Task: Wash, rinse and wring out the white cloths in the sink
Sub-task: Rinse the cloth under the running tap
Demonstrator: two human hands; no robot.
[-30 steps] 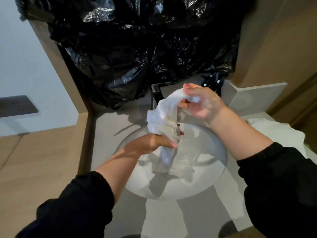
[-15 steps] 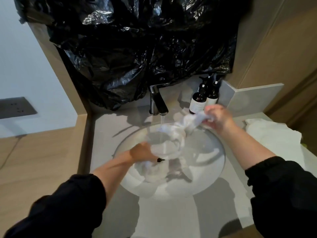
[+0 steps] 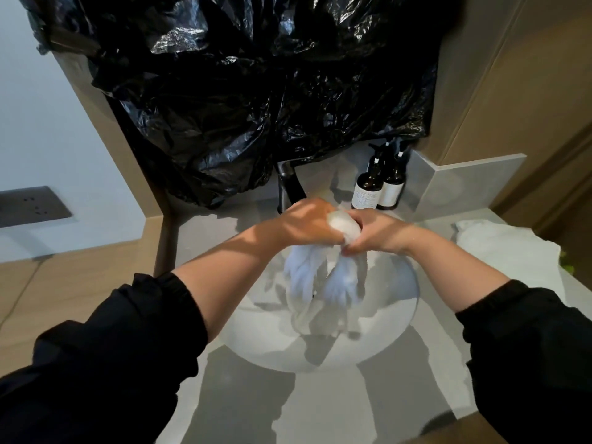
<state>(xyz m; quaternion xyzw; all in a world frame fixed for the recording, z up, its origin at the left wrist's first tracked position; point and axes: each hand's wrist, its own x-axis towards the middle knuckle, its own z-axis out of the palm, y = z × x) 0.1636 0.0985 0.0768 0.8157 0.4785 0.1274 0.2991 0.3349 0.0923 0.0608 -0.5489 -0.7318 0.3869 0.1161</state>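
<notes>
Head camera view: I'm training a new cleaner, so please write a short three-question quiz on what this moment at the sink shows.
1. True or false: the left hand and right hand both grip one cloth over the sink.
2. Where does the other cloth lie? A) in the sink B) on the counter, right of the sink C) draped over the tap
3. Fill in: ___ dark bottles stand behind the sink.

Key: 1 true; 2 B; 3 two.
</notes>
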